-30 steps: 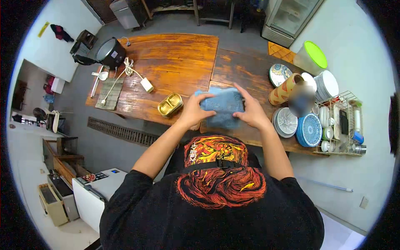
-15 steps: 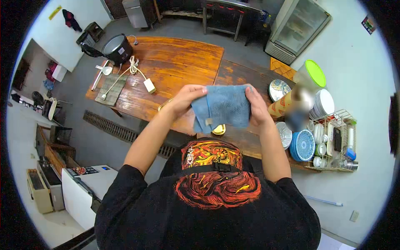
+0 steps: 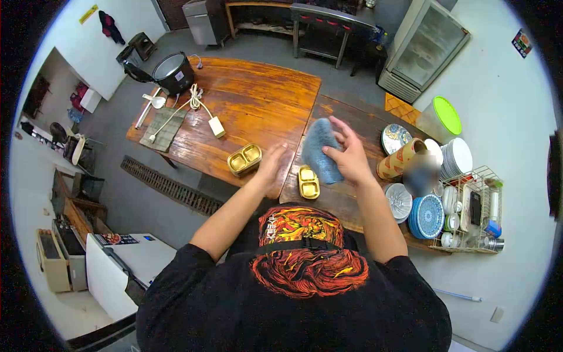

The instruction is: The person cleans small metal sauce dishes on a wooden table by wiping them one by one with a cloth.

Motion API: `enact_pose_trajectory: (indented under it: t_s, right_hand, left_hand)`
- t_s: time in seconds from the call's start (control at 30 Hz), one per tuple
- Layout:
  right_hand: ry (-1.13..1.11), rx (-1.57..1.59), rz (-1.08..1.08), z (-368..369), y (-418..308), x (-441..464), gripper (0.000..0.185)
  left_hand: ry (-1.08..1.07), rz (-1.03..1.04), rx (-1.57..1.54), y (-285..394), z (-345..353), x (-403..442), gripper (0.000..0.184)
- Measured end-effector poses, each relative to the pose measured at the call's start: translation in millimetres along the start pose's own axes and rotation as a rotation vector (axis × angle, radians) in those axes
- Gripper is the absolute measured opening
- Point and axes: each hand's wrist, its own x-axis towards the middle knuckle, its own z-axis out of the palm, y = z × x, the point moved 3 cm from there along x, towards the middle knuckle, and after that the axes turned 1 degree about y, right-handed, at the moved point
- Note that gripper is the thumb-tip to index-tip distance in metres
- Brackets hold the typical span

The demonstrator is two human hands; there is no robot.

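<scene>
My right hand (image 3: pixel 352 155) grips a folded blue cloth (image 3: pixel 320 154), thumb over it, held above the darker table (image 3: pixel 337 202). My left hand (image 3: pixel 272 166) holds nothing; its fingers are stretched out over the edge of the lighter wooden table (image 3: pixel 252 88). Just left of it sits a gold two-compartment dish (image 3: pixel 244 159). A second gold dish (image 3: pixel 309 182), also divided in two, lies between my hands, partly below the cloth.
At the right stand a patterned cylinder (image 3: pixel 399 161), blue plates (image 3: pixel 427 216), a glass bowl (image 3: pixel 398 203) and a wire dish rack (image 3: pixel 469 234). A black pot (image 3: pixel 173 73), a power strip (image 3: pixel 216 127) with its cord and a ladle (image 3: pixel 155 101) are at the far left.
My left hand has let go of the cloth and moved down. My right hand keeps the cloth, now folded smaller. Both gold dishes have come into fuller view.
</scene>
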Motion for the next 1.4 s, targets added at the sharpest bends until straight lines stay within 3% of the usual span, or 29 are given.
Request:
enact_pose_trajectory:
  t_s: [0.1,0.27,0.4,0.57,0.6,0.73,0.9,1.07,1.1,1.17,1.23,1.3,1.33,1.4]
  right_hand:
    - [-0.078,-0.133,-0.064,14,-1,3,0.062]
    - [-0.157,0.147,0.068,26,20,4,0.061]
    - [0.079,-0.283,-0.158,14,38,-1,0.059]
    - [0.282,-0.615,-0.182,17,34,-17,0.057]
    - [0.289,-0.611,-0.174,14,37,-19,0.057]
    - [0.171,-0.032,0.265,-1,77,-28,0.057]
    - [-0.002,-0.071,0.397,-29,91,-54,0.053]
    - [0.059,0.165,0.434,-68,122,-79,0.049]
    - [0.074,0.066,0.437,-80,121,-84,0.050]
    - [0.088,-0.028,0.457,-104,113,-93,0.051]
    - [-0.049,-0.691,0.509,-122,94,-99,0.056]
    - [-0.230,-0.863,0.527,-129,82,-103,0.061]
    - [-0.238,-0.855,0.540,-132,75,-106,0.061]
    - [-0.273,-0.768,0.475,-137,64,-105,0.056]
  left_hand:
    - [0.014,0.038,-0.038,-6,5,-1,0.057]
    - [-0.157,0.024,-0.164,9,69,-39,0.057]
    - [-0.094,-0.050,0.006,3,65,-36,0.055]
    - [-0.109,-0.109,-0.121,-6,70,-34,0.051]
    - [-0.106,-0.120,-0.119,-7,71,-33,0.051]
    - [-0.160,-0.081,-0.206,-8,71,-30,0.049]
    - [-0.040,-0.158,-0.209,-35,49,-17,0.050]
    - [-0.045,-0.203,-0.222,-67,56,-7,0.057]
    - [-0.034,-0.222,-0.224,-76,53,-5,0.057]
    - [0.072,0.109,0.503,-86,38,1,0.065]
    - [0.159,0.448,1.231,-96,35,3,0.074]
    - [-0.220,0.581,1.295,-102,75,-5,0.088]
    - [-0.213,0.564,1.293,-105,87,-3,0.088]
    - [-0.779,0.322,1.328,-130,111,4,0.083]
